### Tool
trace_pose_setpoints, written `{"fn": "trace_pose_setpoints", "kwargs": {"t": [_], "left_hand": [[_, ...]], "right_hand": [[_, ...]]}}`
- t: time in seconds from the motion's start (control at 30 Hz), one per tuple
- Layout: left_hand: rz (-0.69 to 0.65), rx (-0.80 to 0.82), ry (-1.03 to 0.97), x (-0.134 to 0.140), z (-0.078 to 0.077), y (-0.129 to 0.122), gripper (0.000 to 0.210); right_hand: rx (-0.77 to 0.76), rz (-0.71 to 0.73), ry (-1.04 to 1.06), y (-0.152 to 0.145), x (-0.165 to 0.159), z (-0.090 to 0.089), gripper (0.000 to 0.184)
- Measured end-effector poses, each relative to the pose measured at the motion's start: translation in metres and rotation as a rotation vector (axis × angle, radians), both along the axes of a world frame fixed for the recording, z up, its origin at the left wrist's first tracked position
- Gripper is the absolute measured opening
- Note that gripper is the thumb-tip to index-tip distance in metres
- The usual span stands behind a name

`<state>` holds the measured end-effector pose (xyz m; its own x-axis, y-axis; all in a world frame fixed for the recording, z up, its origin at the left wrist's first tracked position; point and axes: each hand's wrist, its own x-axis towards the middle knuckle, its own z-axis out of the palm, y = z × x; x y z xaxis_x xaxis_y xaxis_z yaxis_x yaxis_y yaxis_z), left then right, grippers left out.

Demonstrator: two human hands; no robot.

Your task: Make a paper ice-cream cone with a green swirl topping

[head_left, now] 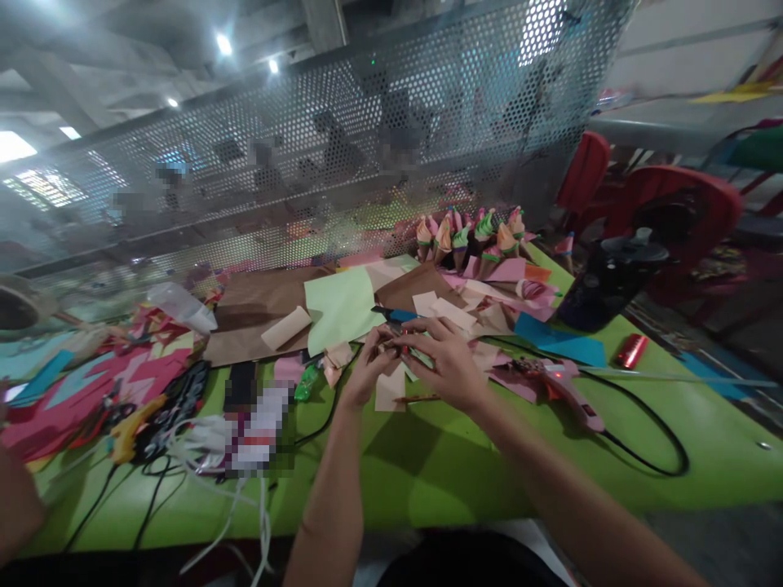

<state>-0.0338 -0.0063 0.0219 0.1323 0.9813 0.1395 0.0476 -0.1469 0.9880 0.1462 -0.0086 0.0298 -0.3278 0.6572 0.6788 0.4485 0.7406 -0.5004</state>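
small brownish piece [395,344]: near the right front corner of the pale green sheet [339,303], between fingertips, details too small to tell | left hand [369,364] and right hand [449,363]: grasping it together | pink glue gun [561,377]: on the desk [428,481], well right of the sheet

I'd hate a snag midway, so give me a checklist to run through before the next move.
1. Both hands in view: ok; left hand and right hand are close together.
2. Contents of the grip identified: cannot tell; small and mostly hidden.
3. Pink glue gun apart from the right hand: ok; it lies off to the right.
4. Space beneath the hands free of paper: not ok; cream paper lies there.
5. Dark tumbler upright: ok.
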Motion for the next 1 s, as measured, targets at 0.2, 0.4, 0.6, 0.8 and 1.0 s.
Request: {"fn": "trace_pose_setpoints", "kwargs": {"t": [0.2,0.4,0.6,0.8,1.0], "left_hand": [[0.008,0.021,0.067,0.000,0.000,-0.001,0.033],[-0.011,-0.017,0.014,0.002,-0.004,0.000,0.035],[0.017,0.035,0.068,0.005,-0.003,0.000,0.028],[-0.008,0.036,0.057,0.007,-0.005,0.000,0.027],[-0.039,-0.033,-0.036,0.004,-0.003,0.001,0.040]], "right_hand": [[0.059,-0.073,-0.134,-0.007,-0.005,-0.004,0.036],[0.077,-0.099,-0.226,-0.011,-0.007,-0.004,0.052],[0.010,-0.092,-0.192,-0.010,-0.012,-0.009,0.052],[-0.018,-0.085,-0.190,-0.007,-0.014,-0.013,0.052],[-0.060,0.007,-0.116,-0.004,-0.010,-0.011,0.052]]}}
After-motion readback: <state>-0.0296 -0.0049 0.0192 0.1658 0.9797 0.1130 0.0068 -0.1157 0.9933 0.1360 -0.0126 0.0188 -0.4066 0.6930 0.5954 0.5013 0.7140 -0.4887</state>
